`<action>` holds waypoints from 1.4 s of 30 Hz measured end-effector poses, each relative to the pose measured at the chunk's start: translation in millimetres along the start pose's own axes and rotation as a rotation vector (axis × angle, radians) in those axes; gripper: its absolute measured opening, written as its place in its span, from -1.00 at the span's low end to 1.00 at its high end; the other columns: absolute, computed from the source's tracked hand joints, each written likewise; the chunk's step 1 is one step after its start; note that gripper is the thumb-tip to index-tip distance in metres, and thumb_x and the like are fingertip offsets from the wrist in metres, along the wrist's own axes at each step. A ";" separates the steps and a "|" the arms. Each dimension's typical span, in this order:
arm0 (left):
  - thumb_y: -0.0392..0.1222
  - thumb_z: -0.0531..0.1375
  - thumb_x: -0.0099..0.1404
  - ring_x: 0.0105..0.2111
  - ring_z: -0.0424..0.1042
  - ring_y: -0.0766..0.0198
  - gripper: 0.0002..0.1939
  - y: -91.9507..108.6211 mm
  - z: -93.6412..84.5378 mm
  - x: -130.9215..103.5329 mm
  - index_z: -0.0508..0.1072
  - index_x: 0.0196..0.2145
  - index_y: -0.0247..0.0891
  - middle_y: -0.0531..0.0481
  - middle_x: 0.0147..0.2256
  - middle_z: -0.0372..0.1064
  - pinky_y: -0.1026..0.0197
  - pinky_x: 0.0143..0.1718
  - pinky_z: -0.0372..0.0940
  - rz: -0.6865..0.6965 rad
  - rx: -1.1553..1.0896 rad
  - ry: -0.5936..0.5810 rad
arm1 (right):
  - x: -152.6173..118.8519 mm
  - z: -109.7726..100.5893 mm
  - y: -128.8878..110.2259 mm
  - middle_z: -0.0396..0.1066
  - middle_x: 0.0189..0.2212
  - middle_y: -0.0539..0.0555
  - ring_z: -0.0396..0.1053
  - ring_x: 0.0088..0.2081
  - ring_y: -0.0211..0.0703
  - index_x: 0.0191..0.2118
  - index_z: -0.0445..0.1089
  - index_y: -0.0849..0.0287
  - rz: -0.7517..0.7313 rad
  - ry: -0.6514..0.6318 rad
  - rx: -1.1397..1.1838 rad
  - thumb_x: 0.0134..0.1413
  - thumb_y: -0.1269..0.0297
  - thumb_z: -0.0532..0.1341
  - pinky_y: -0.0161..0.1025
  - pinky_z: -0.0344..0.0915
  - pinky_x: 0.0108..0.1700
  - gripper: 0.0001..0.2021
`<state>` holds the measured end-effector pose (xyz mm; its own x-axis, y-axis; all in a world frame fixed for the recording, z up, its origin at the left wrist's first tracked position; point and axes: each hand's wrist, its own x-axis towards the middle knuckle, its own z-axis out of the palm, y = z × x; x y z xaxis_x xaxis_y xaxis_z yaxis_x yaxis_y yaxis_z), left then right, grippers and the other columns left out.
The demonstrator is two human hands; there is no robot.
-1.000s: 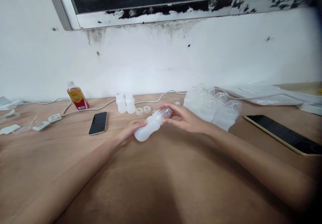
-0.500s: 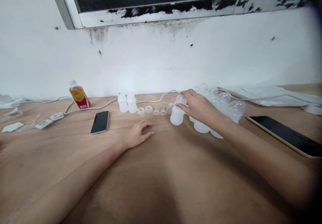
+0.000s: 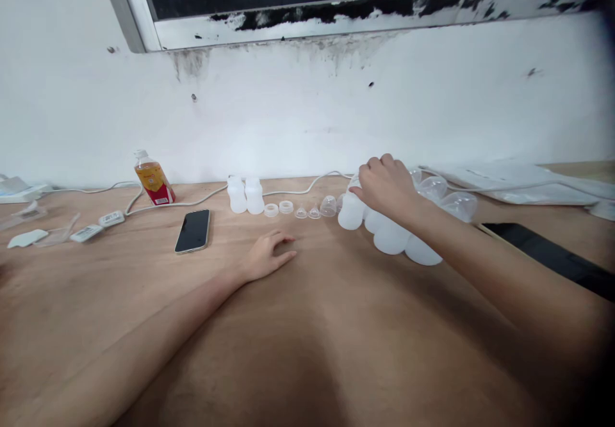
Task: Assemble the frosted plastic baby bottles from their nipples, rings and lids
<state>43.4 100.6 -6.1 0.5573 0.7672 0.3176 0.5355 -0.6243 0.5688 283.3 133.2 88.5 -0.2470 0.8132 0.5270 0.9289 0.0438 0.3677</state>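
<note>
The right hand (image 3: 387,187) hid the top of the white bottle (image 3: 352,214) at the left end of the bottle cluster (image 3: 423,251), so I couldn't tell whether its grip was closed. The left hand (image 3: 266,257) lay loosely spread, holding nothing, with room between it and the smartphone (image 3: 193,230) (the larger dark device (image 3: 542,248) ran off the right edge).

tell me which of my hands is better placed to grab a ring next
Probably the left hand: it lies open on the table, apparently holding nothing, just in front of the two rings. The right hand is farther off, at the bottles on the right.
</note>
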 end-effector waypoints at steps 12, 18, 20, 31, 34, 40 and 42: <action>0.13 -0.06 0.17 0.16 -0.21 0.09 -0.31 -4.3 -15.0 -15.5 -0.15 0.15 -0.23 -0.14 0.18 -0.23 -0.03 0.12 -0.28 0.150 0.308 -0.364 | -71.7 6.3 -64.8 0.05 0.10 0.19 -0.12 0.15 0.03 0.11 0.05 0.21 -0.543 -0.097 0.748 0.05 0.05 -0.03 0.04 -0.11 0.12 -0.47; 0.15 -0.08 0.17 0.16 -0.21 0.13 -0.32 -9.3 -11.7 -18.4 -0.20 0.16 -0.16 -0.12 0.18 -0.24 -0.02 0.11 -0.27 0.156 0.337 -0.334 | -97.5 30.7 -81.9 -0.11 0.16 0.15 -0.20 0.17 -0.05 0.15 -0.03 0.21 -0.528 -0.304 0.897 0.08 0.02 -0.10 0.01 -0.15 0.15 -0.44; 0.15 -0.07 0.17 0.16 -0.20 0.13 -0.32 -9.0 -11.7 -18.0 -0.18 0.16 -0.16 -0.13 0.17 -0.22 -0.02 0.11 -0.25 0.157 0.338 -0.326 | -95.9 30.8 -80.9 -0.09 0.15 0.15 -0.19 0.17 -0.05 0.14 -0.01 0.21 -0.517 -0.294 0.893 0.08 0.02 -0.09 0.01 -0.14 0.15 -0.45; 0.14 -0.04 0.16 0.15 -0.15 0.11 -0.32 -10.1 -12.3 -18.8 -0.15 0.15 -0.16 -0.13 0.16 -0.18 -0.03 0.10 -0.23 0.156 0.313 -0.305 | -96.1 30.8 -80.5 -0.05 0.15 0.15 -0.17 0.17 -0.04 0.14 0.00 0.19 -0.510 -0.287 0.906 0.07 0.03 -0.08 0.01 -0.10 0.14 -0.46; 0.13 -0.02 0.15 0.14 -0.11 0.10 -0.33 -10.2 -13.1 -17.6 -0.11 0.14 -0.18 -0.13 0.15 -0.13 -0.02 0.09 -0.18 0.176 0.318 -0.299 | -95.7 29.3 -80.4 -0.01 0.13 0.16 -0.12 0.15 -0.02 0.12 0.04 0.18 -0.504 -0.274 0.904 0.06 0.03 -0.06 0.02 -0.06 0.11 -0.47; -0.17 -0.14 0.26 -0.14 0.27 0.16 -0.67 -13.0 -3.5 14.8 0.32 -0.16 -0.27 -0.13 -0.19 0.34 0.11 -0.08 0.10 0.139 0.446 -0.083 | -77.6 34.4 -84.4 0.29 -0.17 0.19 0.27 -0.14 -0.06 -0.03 0.20 0.18 -0.273 -0.159 0.863 0.07 0.18 -0.04 -0.09 0.19 -0.10 -0.64; -0.24 -0.11 0.23 -0.08 0.22 0.12 -0.68 -19.0 1.9 34.4 0.28 -0.12 -0.33 -0.18 -0.12 0.28 0.07 -0.04 0.04 0.149 0.548 0.025 | -64.5 42.2 -86.7 0.35 -0.32 0.19 0.34 -0.29 -0.05 0.04 0.09 0.25 -0.115 -0.186 0.825 0.07 0.23 -0.06 -0.11 0.24 -0.23 -0.59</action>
<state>53.6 138.6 -7.4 0.6402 0.6644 0.3857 0.7071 -0.7058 0.0421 230.3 101.5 -9.7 -0.3694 0.8567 0.3600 0.8223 0.4818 -0.3029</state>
